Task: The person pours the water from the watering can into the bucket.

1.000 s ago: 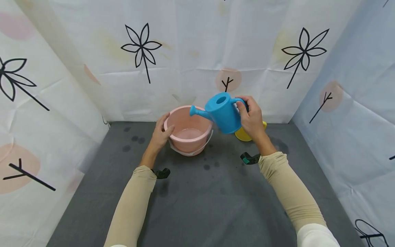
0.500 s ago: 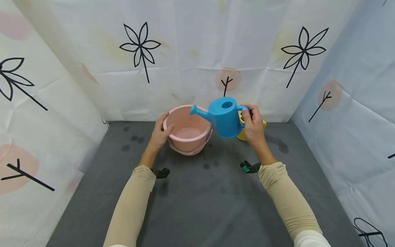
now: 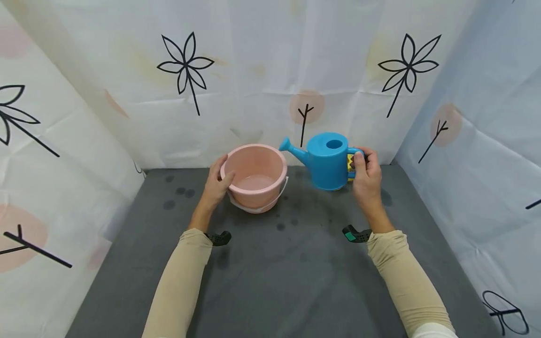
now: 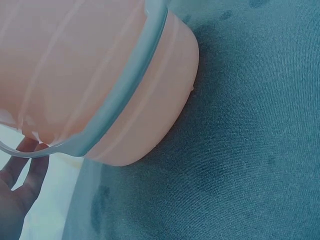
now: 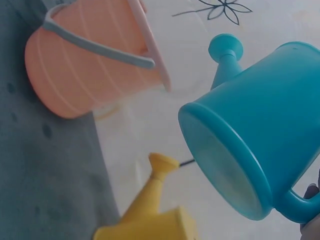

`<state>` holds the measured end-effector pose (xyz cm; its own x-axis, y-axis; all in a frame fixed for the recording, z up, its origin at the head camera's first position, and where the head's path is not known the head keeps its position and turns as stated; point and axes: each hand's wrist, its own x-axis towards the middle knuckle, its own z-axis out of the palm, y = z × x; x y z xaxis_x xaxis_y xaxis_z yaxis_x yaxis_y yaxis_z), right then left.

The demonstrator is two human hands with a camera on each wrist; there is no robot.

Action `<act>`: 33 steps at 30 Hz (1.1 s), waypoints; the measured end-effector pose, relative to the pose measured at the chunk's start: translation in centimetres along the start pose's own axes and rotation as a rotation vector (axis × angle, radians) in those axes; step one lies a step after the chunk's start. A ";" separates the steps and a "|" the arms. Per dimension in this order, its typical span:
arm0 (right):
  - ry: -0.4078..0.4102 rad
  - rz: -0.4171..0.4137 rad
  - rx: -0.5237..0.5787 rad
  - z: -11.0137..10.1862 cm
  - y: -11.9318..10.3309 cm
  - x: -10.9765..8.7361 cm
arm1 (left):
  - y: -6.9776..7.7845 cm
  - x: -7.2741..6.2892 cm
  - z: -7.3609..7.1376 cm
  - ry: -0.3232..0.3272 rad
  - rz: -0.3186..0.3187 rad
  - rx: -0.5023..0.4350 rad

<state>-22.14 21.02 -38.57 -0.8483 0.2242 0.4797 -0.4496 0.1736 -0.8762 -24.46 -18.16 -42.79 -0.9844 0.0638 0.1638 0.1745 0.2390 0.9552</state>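
A pink bucket (image 3: 258, 201) with a pale handle stands upright at the back of the dark cloth-covered table. My left hand (image 3: 214, 184) grips its left rim, thumb over the edge, fingers outside; some of those fingers (image 4: 35, 177) show beneath the bucket in the left wrist view. Right of the bucket, my right hand (image 3: 367, 176) holds a blue watering can (image 3: 327, 164) by its handle. That can is held in the air, nearly upright, its spout towards the bucket but apart from it. The right wrist view shows its underside, with the hand mostly cut off.
Behind the blue can, mostly hidden in the head view, is a yellow watering can (image 5: 150, 226). Dark wet-looking spots (image 3: 169, 204) mark the table (image 3: 274, 281). White printed cloth walls (image 3: 249, 84) close in the back and sides.
My right hand has lowered the blue watering can, tipped it back towards upright and moved it right, off the bucket's rim. The left hand keeps its grip on the bucket.
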 end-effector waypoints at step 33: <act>0.498 0.123 0.057 -9.4 4.3 -2.8 | -2.7 1.4 0.1 0.041 0.008 0.012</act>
<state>-19.08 30.19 -43.20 -0.6662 0.6713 0.3250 -0.3811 0.0682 -0.9220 -26.26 -18.63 -45.13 -0.9830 0.0256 0.1817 0.1822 0.2504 0.9508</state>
